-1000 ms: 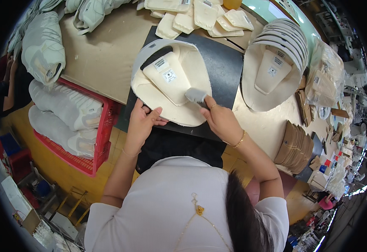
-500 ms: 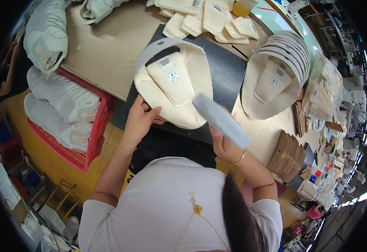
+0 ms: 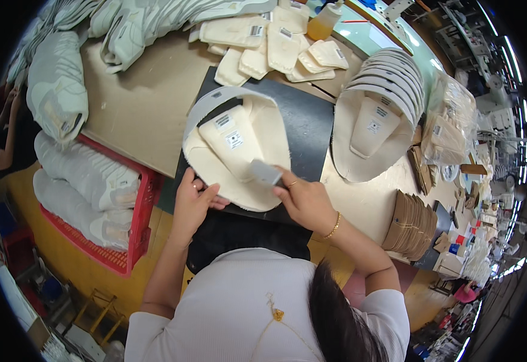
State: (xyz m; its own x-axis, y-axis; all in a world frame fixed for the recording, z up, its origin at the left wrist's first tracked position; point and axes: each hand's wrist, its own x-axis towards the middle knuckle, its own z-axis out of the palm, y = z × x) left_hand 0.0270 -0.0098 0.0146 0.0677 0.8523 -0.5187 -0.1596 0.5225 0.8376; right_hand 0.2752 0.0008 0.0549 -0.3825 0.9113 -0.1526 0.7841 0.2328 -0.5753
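Observation:
A cream, open shoe upper (image 3: 221,169) with a padded tongue-shaped piece (image 3: 230,128) inside it lies on a black mat (image 3: 315,120). Two printed labels sit on that padded piece. My left hand (image 3: 197,198) pinches the upper's near left edge, thumb on top. In my right hand (image 3: 306,204) is a flat grey block (image 3: 265,173), its kind unclear, held low over the near end of the padded piece. The block's far end blurs, and whether it touches the fabric I cannot tell.
Nested uppers (image 3: 360,145) stand to the right, near stacked brown pieces (image 3: 411,223). Cream padded pieces (image 3: 281,51) and a bottle of amber liquid (image 3: 324,21) lie beyond the mat. A red crate (image 3: 146,211) of grey uppers stands at the left; more uppers (image 3: 55,90) line the table.
My right hand has turned and brought the grey block left, from beside the upper to over its near part. My left hand keeps the same edge. The whole view has shifted slightly.

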